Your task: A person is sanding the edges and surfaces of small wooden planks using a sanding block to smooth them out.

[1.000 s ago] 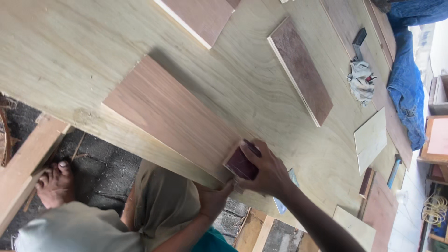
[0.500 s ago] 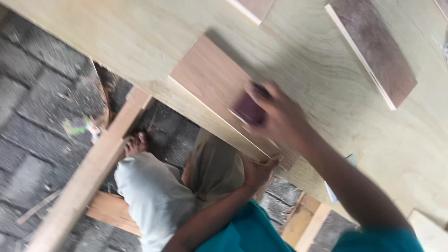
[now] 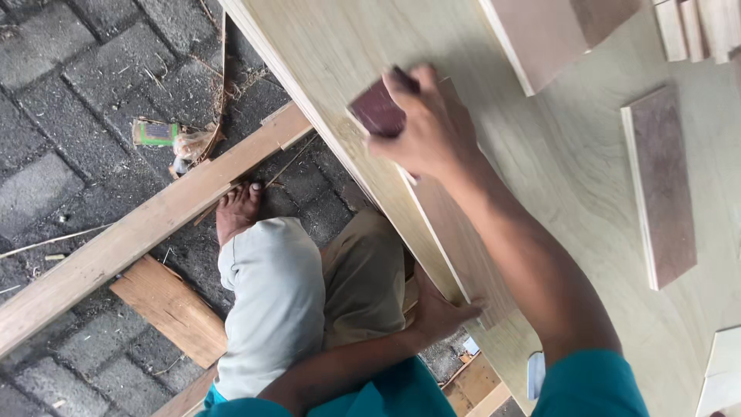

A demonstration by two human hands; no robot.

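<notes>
Since half a second ago the right hand (image 3: 432, 127) has pushed the dark reddish-brown sanding block (image 3: 378, 108) to the far end of the long reddish-brown wooden board (image 3: 463, 247), its grip closed around it. The left hand (image 3: 440, 313) presses the board's near end against the pale plywood desk (image 3: 571, 193).

Soft, even daylight falls over everything, with no glare. The right hand (image 3: 428, 127) casts only a faint shadow on the pale surface (image 3: 556, 193) beneath it. Edges look slightly smeared by motion blur.
</notes>
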